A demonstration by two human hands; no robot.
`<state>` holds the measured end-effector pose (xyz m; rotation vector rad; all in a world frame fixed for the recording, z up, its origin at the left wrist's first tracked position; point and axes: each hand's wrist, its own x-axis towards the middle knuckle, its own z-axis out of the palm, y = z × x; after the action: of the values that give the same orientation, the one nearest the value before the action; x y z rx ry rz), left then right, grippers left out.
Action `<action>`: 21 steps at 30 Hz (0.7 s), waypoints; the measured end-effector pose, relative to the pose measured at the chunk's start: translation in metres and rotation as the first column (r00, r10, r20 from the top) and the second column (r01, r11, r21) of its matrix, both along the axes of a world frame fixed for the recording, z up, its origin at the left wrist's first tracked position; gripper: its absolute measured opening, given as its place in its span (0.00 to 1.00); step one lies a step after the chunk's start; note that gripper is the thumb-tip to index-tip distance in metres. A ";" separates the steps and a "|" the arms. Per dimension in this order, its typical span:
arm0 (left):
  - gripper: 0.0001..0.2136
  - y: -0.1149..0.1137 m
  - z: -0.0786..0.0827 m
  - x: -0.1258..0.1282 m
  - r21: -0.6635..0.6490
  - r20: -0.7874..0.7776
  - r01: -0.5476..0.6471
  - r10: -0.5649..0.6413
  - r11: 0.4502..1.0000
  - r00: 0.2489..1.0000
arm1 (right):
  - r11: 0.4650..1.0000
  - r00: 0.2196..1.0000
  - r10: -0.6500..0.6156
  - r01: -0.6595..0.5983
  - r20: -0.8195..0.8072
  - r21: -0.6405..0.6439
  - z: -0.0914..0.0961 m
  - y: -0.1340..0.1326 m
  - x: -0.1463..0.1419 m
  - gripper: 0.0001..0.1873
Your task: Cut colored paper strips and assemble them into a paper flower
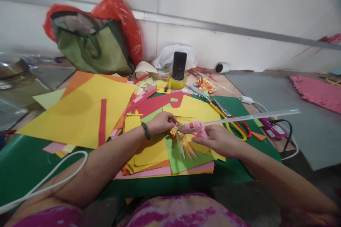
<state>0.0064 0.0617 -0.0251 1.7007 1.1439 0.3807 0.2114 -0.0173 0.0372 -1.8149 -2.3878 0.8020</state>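
My right hand [218, 138] is wrapped around a pink glue gun [198, 127], whose nozzle points left. A long clear glue stick [253, 116] sticks out of its back toward the right. My left hand [162, 122], with a green bead bracelet at the wrist, pinches a small paper flower [174, 129] right at the nozzle. Pointed yellow and pink paper strips [186, 145] hang below the flower. Under both hands lies a stack of yellow, green, pink and orange paper sheets [149, 152]. The exact contact between nozzle and flower is too small to make out.
Yellow-handled scissors [237, 129] and red-handled scissors [247, 131] lie right of the stack. A phone [179, 65] stands on a yellow tape roll [178, 83]. A purple power strip [273, 129] with cables sits at the right; a green bag [93, 49] stands back left.
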 end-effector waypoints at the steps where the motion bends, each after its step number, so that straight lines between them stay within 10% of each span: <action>1: 0.09 0.000 0.000 0.000 0.011 -0.002 0.001 -0.001 1.000 1.000 | 1.000 1.000 0.000 0.000 -0.011 0.002 0.000 0.000 0.000 0.27; 21: 0.09 -0.001 0.000 0.000 0.123 -0.093 0.027 -0.015 0.992 0.996 | 1.000 0.999 -0.026 0.027 0.037 -0.007 -0.006 0.000 0.003 0.28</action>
<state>0.0067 0.0605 -0.0250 1.8543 1.1889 0.3703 0.2147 -0.0168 0.0317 -1.8759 -2.3803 0.7826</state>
